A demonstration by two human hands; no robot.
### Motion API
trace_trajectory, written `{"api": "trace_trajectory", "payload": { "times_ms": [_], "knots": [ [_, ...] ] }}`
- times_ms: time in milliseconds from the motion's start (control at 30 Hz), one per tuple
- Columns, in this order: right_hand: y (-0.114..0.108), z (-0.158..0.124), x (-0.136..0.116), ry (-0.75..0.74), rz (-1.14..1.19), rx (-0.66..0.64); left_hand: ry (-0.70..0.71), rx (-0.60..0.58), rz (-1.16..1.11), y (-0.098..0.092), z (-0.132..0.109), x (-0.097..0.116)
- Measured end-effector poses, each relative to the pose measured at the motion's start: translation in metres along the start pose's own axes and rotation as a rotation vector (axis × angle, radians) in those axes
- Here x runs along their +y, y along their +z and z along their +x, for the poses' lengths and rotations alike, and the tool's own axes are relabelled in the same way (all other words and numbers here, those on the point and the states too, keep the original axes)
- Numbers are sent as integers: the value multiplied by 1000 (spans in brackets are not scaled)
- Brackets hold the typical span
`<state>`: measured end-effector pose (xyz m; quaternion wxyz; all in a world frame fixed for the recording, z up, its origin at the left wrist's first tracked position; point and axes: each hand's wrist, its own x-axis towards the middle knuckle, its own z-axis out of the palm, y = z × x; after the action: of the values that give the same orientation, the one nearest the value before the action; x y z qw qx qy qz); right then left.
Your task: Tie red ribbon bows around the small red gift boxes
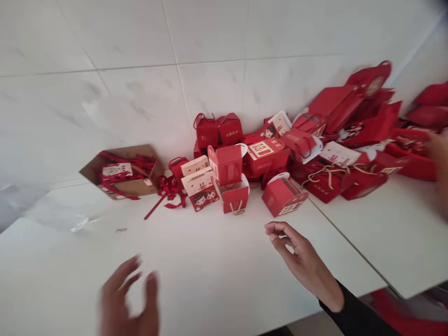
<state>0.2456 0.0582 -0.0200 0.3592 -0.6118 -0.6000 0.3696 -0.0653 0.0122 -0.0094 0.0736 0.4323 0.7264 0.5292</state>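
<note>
My left hand (128,303) hovers over the white table (210,280) at the lower left, blurred, fingers spread and holding nothing. My right hand (303,259) is stretched forward over the table with loosely curled fingers apart, holding nothing. It is nearest a small red gift box (283,196) lying tilted just beyond it. Behind stand several small red gift boxes (227,163), some with cartoon couples printed on them (204,192).
A brown cardboard box (122,175) with red ribbons lies on its side at the back left. Red paper gift bags (353,116) pile up against the white tiled wall at the right. Another person's hand (441,154) shows blurred at the right edge. Clear plastic (59,219) lies at the left.
</note>
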Motion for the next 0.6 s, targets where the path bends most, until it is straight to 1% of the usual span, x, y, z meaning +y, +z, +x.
{"api": "trace_trajectory", "payload": {
  "times_ms": [67, 133, 167, 233, 267, 333, 400, 467, 533, 600],
  "knots": [
    [-14, 0, 6, -6, -25, 61, 155, -120, -94, 52, 15, 16],
    [-25, 5, 5, -38, -62, 115, 245, -226, -188, 100, 34, 34],
    [-29, 11, 0, -81, -91, 146, 245, -250, -224, 119, 43, 41],
    [-34, 33, -18, -213, -166, 202, 238, -279, -262, 147, 55, 50],
    [-35, 49, -31, -289, -212, 221, 225, -296, -274, 157, 57, 52],
    [-32, 86, -60, -390, -259, 216, 185, -329, -291, 169, 51, 52],
    [-26, 124, -88, -447, -298, 170, 150, -343, -299, 177, 34, 50],
    [-19, 156, -109, -480, -332, 146, 133, -363, -305, 181, 15, 48],
    [-15, 175, -120, -504, -349, 139, 119, -374, -296, 180, 2, 44],
    [-16, 180, -124, -530, -347, 146, 96, -366, -268, 172, 0, 35]
  ]
}}
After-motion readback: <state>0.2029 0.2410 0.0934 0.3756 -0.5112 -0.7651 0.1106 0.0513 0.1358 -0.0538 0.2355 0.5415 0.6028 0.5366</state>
